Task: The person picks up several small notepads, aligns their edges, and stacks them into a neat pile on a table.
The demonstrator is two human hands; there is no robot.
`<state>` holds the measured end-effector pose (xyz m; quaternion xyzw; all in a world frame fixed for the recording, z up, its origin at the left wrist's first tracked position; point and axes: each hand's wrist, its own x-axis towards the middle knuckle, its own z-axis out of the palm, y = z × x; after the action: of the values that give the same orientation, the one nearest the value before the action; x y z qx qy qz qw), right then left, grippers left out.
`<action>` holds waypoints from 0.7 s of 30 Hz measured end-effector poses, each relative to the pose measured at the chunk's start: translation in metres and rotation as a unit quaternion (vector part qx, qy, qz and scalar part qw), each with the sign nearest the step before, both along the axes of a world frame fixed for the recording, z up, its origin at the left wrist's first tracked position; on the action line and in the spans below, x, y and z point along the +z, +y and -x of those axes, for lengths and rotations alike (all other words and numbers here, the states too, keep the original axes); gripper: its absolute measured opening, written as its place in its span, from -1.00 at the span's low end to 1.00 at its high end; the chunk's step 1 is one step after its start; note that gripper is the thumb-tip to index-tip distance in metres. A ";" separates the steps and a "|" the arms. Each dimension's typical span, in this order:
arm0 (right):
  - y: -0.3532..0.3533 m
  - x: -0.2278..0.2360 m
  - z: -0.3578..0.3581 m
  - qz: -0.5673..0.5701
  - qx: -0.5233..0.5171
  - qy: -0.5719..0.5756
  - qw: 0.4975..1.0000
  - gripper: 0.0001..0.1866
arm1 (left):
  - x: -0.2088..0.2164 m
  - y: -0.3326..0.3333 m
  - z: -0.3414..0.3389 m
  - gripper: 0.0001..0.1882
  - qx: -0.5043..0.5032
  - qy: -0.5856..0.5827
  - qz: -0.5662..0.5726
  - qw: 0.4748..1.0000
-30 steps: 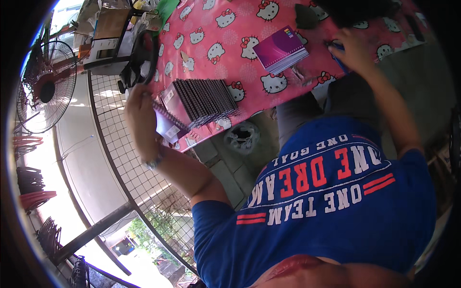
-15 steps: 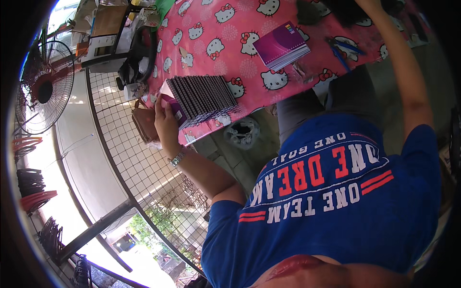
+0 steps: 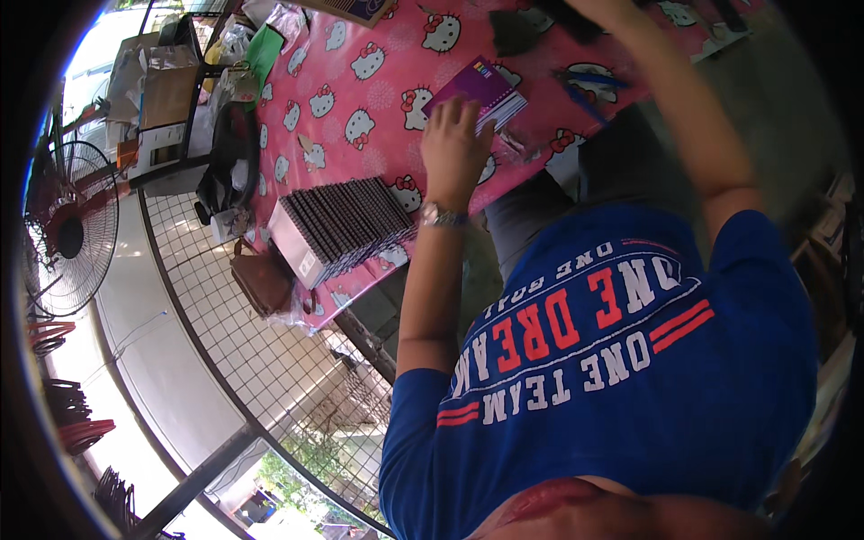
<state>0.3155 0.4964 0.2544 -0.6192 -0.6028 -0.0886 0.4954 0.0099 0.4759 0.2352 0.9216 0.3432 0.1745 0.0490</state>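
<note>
My left hand point(image 3: 455, 144), a watch on its wrist, reaches over the near-left part of a small pile of purple-covered booklets point(image 3: 459, 83). Its fingers are extended and a little apart, and nothing shows gripped in them. Left of it, a long row of spiral-bound notebooks point(image 3: 342, 225) stands packed together, with a pale cover at the left end. My right hand point(image 3: 601, 9) is cut by the top edge beside a dark object point(image 3: 574, 20); its fingers are hidden. Blue-handled pliers or a similar tool point(image 3: 585, 99) lie right of the booklets.
A pink cartoon-cat tablecloth point(image 3: 378, 153) covers the table. A brown pouch point(image 3: 261, 277) and a white cup point(image 3: 229, 225) are at its left edge, near a black bag point(image 3: 225, 171). A cardboard box point(image 3: 355, 7) sits at the far edge. A fan point(image 3: 72, 229) stands left.
My left hand has left the spiral notebook row and moved right to the purple booklets. The row now stands untouched. My right hand stays at the top edge, and the view has shifted.
</note>
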 end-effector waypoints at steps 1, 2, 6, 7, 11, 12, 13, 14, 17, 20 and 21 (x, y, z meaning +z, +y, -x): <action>-0.008 0.004 0.012 0.034 0.024 0.010 0.999 -0.79 | -0.018 0.002 -0.002 -0.69 0.006 0.039 -0.012 0.999; -0.017 0.005 0.018 0.069 0.044 0.020 0.996 -0.79 | -0.030 0.004 -0.005 -0.70 0.009 0.077 -0.024 0.997; -0.039 -0.021 0.028 0.201 0.145 0.118 0.962 -0.78 | -0.021 -0.010 0.007 -0.70 -0.013 0.061 -0.008 0.998; -0.046 -0.029 0.032 0.196 0.179 0.116 0.957 -0.73 | -0.013 -0.010 0.013 -0.69 -0.039 0.036 0.020 0.998; -0.062 -0.041 0.071 0.200 0.218 0.200 0.934 -0.66 | 0.008 0.003 0.020 -0.69 0.006 0.010 0.008 1.000; -0.063 -0.045 0.086 0.194 0.203 0.289 0.915 -0.63 | 0.006 0.010 0.016 -0.69 0.042 0.014 -0.012 0.999; -0.065 -0.055 0.104 0.137 0.208 0.325 0.912 -0.57 | 0.002 0.015 0.009 -0.69 0.044 0.015 -0.011 0.999; -0.066 -0.071 0.132 0.136 0.210 0.324 0.912 -0.57 | -0.004 0.017 0.001 -0.70 0.060 0.010 -0.046 0.997; -0.065 -0.097 0.175 0.085 0.173 0.338 0.921 -0.44 | -0.015 0.021 -0.015 -0.73 0.071 -0.013 -0.087 0.994; -0.061 -0.091 0.156 0.119 0.232 0.371 0.891 -0.43 | -0.018 0.022 -0.016 -0.76 0.071 -0.028 -0.089 0.993; -0.058 -0.080 0.138 0.157 0.227 0.323 0.905 -0.50 | -0.017 0.024 -0.013 -0.77 0.051 -0.036 -0.077 0.995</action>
<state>0.1779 0.4379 0.1741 -0.5297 -0.5400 0.3275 0.5662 0.0234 0.4997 0.2184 0.8970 0.3731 0.2362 -0.0187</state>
